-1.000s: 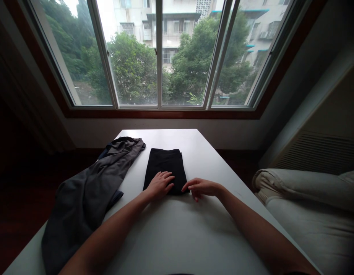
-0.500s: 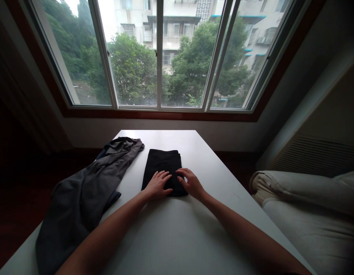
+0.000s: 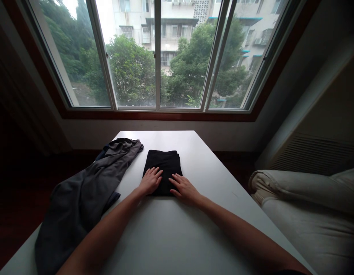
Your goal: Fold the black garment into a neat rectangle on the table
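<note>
Folded black cloth garment [image 3: 164,160], a flat, roughly rectangular bundle, lies on the far half of the long white smooth-topped table [image 3: 165,236]. A strip of bare white separates its far side from the table's far edge, and a wider bare stretch runs from its right side to the right edge. Towards the person, between the forearms, the white surface is open. On the left, a narrower bare gap lies between the bundle and the crumpled dark grey cloth garment [image 3: 82,194], which stretches along the left edge and spills over it, with dark blue cloth [image 3: 114,197] showing from under its right side.

The bundle's long axis appears to run from near to far, about in line with the table's length. Its straight far side faces the window [image 3: 158,76]; its near corners are partly hidden by the hands.

The left hand [image 3: 150,180] rests on the left near part of the bundle, fingers spread and pointing away and rightward, grasping nothing. The right hand [image 3: 185,189] rests on the right near part, fingers loosely extended and pointing away and leftward, also unclenched. Between the two hands, black cloth shows. Beyond the table's right edge is a pale padded seat [image 3: 306,214].
</note>
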The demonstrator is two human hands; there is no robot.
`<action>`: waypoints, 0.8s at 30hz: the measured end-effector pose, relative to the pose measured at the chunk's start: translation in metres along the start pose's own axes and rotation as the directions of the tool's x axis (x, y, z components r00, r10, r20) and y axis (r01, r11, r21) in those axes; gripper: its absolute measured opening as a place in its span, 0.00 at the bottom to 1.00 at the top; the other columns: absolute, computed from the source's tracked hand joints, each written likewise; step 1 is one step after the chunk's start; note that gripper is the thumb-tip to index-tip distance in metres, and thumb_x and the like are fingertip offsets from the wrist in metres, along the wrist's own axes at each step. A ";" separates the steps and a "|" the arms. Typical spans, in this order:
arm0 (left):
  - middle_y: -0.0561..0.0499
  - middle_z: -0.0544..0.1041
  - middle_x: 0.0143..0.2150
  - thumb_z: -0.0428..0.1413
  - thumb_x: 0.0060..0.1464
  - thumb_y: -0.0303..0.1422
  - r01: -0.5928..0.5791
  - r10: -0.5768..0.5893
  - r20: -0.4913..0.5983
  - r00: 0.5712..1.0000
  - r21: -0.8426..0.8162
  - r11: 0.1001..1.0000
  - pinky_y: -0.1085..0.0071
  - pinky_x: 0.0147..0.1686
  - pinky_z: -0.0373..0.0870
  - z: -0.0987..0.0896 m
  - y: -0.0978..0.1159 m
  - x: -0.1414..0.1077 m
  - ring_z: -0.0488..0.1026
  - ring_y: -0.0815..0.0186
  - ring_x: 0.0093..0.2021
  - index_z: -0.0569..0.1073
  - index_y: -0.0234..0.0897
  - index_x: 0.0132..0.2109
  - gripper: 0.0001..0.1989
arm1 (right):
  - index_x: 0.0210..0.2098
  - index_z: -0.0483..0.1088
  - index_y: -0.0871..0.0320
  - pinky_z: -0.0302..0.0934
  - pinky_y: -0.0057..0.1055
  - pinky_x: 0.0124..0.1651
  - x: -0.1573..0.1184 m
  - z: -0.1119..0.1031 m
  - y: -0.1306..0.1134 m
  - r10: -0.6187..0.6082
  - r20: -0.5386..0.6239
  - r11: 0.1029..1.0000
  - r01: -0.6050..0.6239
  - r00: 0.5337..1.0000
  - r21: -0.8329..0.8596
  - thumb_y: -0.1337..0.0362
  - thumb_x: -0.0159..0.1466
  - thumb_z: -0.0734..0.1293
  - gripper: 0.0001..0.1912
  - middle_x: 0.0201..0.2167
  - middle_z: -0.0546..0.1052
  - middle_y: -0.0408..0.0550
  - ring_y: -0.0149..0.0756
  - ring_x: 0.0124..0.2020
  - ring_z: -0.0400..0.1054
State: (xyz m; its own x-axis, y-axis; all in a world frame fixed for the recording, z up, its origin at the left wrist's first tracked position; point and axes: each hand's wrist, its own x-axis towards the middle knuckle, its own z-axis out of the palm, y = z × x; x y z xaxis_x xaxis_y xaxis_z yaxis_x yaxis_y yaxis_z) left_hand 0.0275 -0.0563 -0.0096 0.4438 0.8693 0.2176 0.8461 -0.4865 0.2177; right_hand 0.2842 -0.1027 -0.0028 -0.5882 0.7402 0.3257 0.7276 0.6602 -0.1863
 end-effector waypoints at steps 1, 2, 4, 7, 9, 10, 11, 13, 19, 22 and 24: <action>0.44 0.60 0.75 0.42 0.74 0.41 0.001 -0.001 0.000 1.000 0.000 1.000 0.48 0.74 0.45 0.001 -0.001 0.000 0.53 0.49 0.75 0.65 0.40 0.72 0.26 | 0.72 0.61 0.53 0.53 0.55 0.72 0.000 -0.002 -0.004 -0.017 -0.011 1.000 0.017 1.000 -0.003 0.52 0.73 0.65 0.31 0.73 0.58 0.57 0.55 0.74 0.51; 0.44 0.60 0.75 0.42 0.74 0.41 0.002 -0.002 0.002 1.000 -0.002 1.000 0.48 0.74 0.45 0.002 -0.002 0.000 0.53 0.49 0.76 0.65 0.41 0.72 0.26 | 0.72 0.61 0.53 0.52 0.56 0.73 0.001 -0.003 -0.007 -0.043 -0.016 0.999 0.043 0.999 -0.003 0.52 0.73 0.65 0.31 0.74 0.56 0.57 0.55 0.74 0.50; 0.44 0.60 0.75 0.43 0.74 0.41 0.004 -0.004 0.004 1.000 -0.007 1.000 0.48 0.74 0.46 0.003 -0.003 0.001 0.53 0.49 0.75 0.65 0.41 0.72 0.26 | 0.73 0.60 0.51 0.51 0.56 0.73 0.001 -0.004 -0.012 -0.108 0.005 0.994 0.108 0.994 0.008 0.52 0.74 0.65 0.31 0.74 0.55 0.56 0.54 0.75 0.49; 0.45 0.61 0.75 0.43 0.73 0.39 -0.004 0.003 -0.005 1.000 -0.023 1.000 0.49 0.73 0.46 0.003 -0.007 0.003 0.55 0.51 0.75 0.66 0.41 0.71 0.25 | 0.72 0.61 0.50 0.51 0.56 0.73 0.001 -0.003 -0.013 -0.156 0.049 0.987 0.154 0.986 0.045 0.55 0.73 0.66 0.30 0.72 0.60 0.56 0.52 0.73 0.53; 0.45 0.63 0.74 0.44 0.73 0.39 -0.004 0.003 -0.017 1.000 -0.037 0.999 0.49 0.73 0.47 0.002 -0.012 0.005 0.57 0.52 0.74 0.67 0.42 0.70 0.24 | 0.69 0.65 0.50 0.55 0.53 0.71 0.001 -0.002 -0.010 -0.158 0.041 0.985 0.154 0.987 0.073 0.56 0.72 0.68 0.28 0.69 0.64 0.55 0.51 0.70 0.58; 0.46 0.63 0.73 0.45 0.73 0.39 0.001 -0.002 -0.025 1.000 -0.043 0.999 0.49 0.73 0.47 0.001 -0.015 0.005 0.57 0.52 0.73 0.68 0.42 0.70 0.24 | 0.68 0.67 0.49 0.57 0.52 0.70 0.001 -0.003 -0.008 -0.156 0.028 0.984 0.153 0.987 0.086 0.57 0.71 0.69 0.27 0.68 0.66 0.54 0.50 0.69 0.60; 0.46 0.64 0.73 0.46 0.72 0.39 0.011 -0.013 -0.034 0.999 -0.049 0.999 0.49 0.73 0.47 0.000 -0.018 0.006 0.58 0.52 0.73 0.69 0.43 0.69 0.23 | 0.66 0.69 0.48 0.58 0.50 0.69 0.001 -0.003 -0.006 -0.157 0.011 0.983 0.155 0.988 0.096 0.58 0.70 0.70 0.25 0.66 0.68 0.54 0.50 0.67 0.62; 0.46 0.64 0.73 0.48 0.71 0.40 0.047 -0.051 -0.054 0.997 -0.063 0.997 0.49 0.73 0.48 -0.001 -0.024 0.007 0.58 0.52 0.73 0.70 0.43 0.68 0.23 | 0.62 0.73 0.48 0.61 0.48 0.66 0.001 -0.005 -0.003 -0.167 -0.018 0.980 0.168 0.986 0.105 0.59 0.68 0.71 0.23 0.64 0.71 0.53 0.49 0.64 0.65; 0.43 0.64 0.72 0.53 0.68 0.40 0.228 -0.239 -0.059 0.969 -0.153 0.962 0.57 0.73 0.49 -0.014 -0.036 0.007 0.56 0.52 0.73 0.72 0.39 0.65 0.23 | 0.54 0.77 0.50 0.64 0.43 0.61 0.002 -0.011 -0.005 -0.194 -0.060 0.972 0.200 0.979 0.122 0.59 0.68 0.72 0.16 0.57 0.74 0.52 0.45 0.58 0.68; 0.38 0.64 0.71 0.53 0.67 0.40 0.365 -0.373 0.010 0.928 -0.236 0.901 0.56 0.70 0.52 -0.032 -0.040 0.007 0.59 0.49 0.71 0.68 0.37 0.68 0.26 | 0.54 0.77 0.50 0.64 0.43 0.61 0.003 -0.011 -0.005 -0.190 -0.061 0.970 0.197 0.980 0.141 0.59 0.68 0.73 0.15 0.57 0.74 0.52 0.45 0.58 0.67; 0.36 0.68 0.67 0.51 0.67 0.41 0.415 -0.413 0.067 0.908 -0.272 0.868 0.56 0.65 0.60 -0.047 -0.044 0.007 0.66 0.48 0.66 0.64 0.37 0.70 0.28 | 0.54 0.77 0.50 0.64 0.43 0.61 0.003 -0.012 -0.004 -0.187 -0.059 0.969 0.194 0.981 0.155 0.59 0.67 0.73 0.15 0.57 0.74 0.52 0.45 0.58 0.67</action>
State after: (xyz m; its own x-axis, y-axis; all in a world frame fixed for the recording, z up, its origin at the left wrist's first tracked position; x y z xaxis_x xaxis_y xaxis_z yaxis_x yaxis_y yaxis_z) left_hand -0.0207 -0.0325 0.0272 0.0734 0.9964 0.0435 0.8387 -0.0853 0.5379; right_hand 0.2839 -0.1042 0.0096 -0.6921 0.5950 0.4087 0.5360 0.8028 -0.2612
